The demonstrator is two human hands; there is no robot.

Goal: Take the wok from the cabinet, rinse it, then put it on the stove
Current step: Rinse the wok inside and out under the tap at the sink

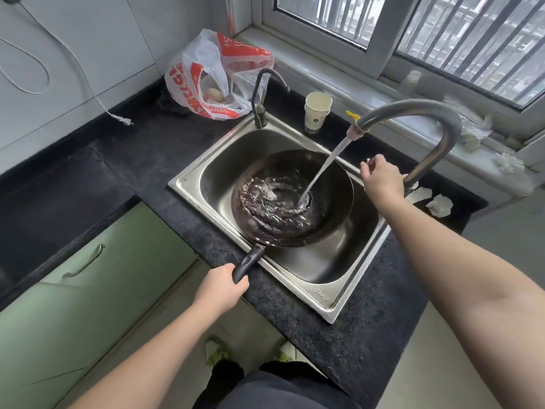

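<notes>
A dark wok (330,208) sits tilted inside the steel sink (321,293), and water swirls in its bowl. My left hand (221,287) grips the wok's black handle at the sink's front edge. A stream of water falls from the big grey faucet (418,113) into the wok. My right hand (382,180) is at the base of that faucet with curled fingers; what it holds is hidden behind the hand.
A smaller dark tap (261,93) stands at the sink's back left. A paper cup (317,112) stands behind the sink. A red and white plastic bag (212,75) lies on the black counter (153,149). Green cabinet doors (88,278) are below left. Crumpled tissues (439,205) lie right.
</notes>
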